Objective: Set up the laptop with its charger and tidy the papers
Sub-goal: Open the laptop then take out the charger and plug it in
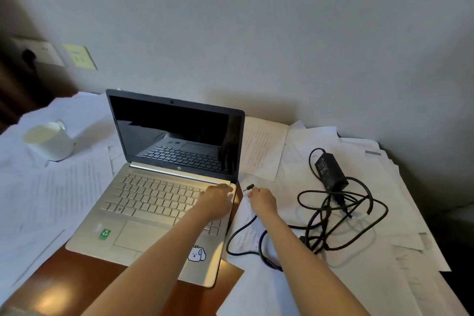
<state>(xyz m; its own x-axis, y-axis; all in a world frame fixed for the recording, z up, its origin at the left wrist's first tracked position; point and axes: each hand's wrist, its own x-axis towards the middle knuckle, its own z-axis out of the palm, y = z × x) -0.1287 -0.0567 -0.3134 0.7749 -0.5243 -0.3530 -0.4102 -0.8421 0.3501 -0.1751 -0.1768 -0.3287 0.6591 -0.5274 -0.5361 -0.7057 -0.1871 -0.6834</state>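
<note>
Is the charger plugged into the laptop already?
No, the right hand holds the charger plug just beside the laptop, not in it.

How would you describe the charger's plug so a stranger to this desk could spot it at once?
Start at the open laptop in the middle of the paper-covered desk. Just beyond its right edge, near the hinge, the right hand pinches the plug. It is short and dark with a thin tip, unlike the bulky black power brick farther right.
</note>
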